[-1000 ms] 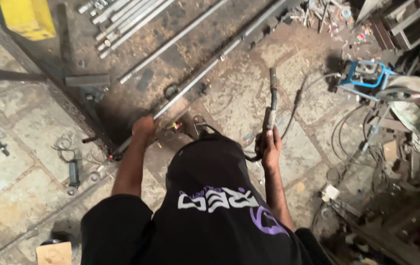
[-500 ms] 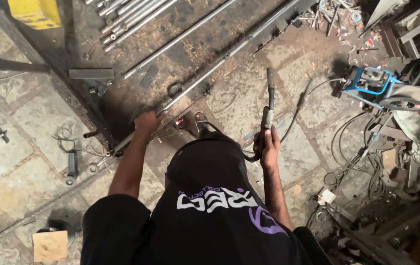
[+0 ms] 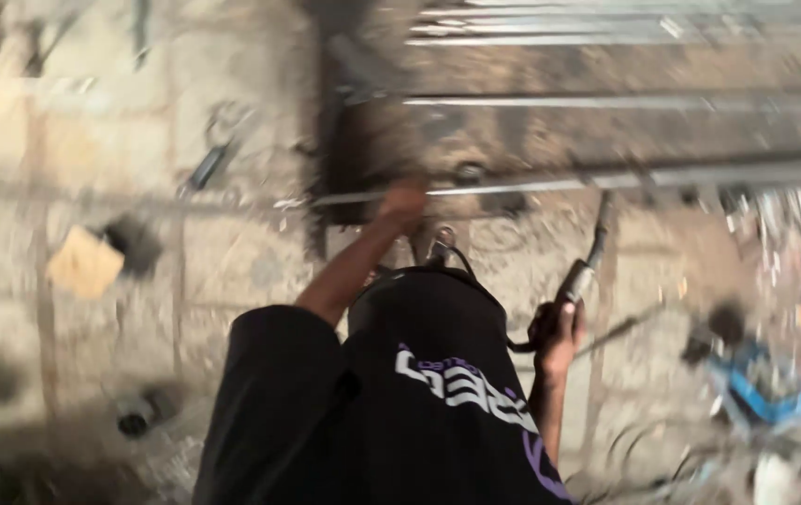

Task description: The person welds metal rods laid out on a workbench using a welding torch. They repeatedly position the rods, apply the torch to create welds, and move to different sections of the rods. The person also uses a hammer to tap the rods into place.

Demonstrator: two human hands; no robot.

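The view is blurred by motion. My left hand [image 3: 403,201] reaches forward and grips a long thin metal bar [image 3: 606,180] that lies across the stone floor. My right hand [image 3: 560,335] is closed around the handle of a dark rod-shaped tool [image 3: 584,264] with a cable, held upright to the right of my body. My black shirt with its white and purple print [image 3: 419,411] fills the lower middle and hides the floor beneath me.
Several metal rods [image 3: 606,28] lie along the top edge. A blue machine [image 3: 761,388] with cables sits at the lower right. A tan cardboard piece [image 3: 85,262] and a dark round object [image 3: 134,416] lie on the floor to the left.
The view has swung and blurred, so the bar now runs level across the picture instead of diagonally. Both hands keep the same holds.
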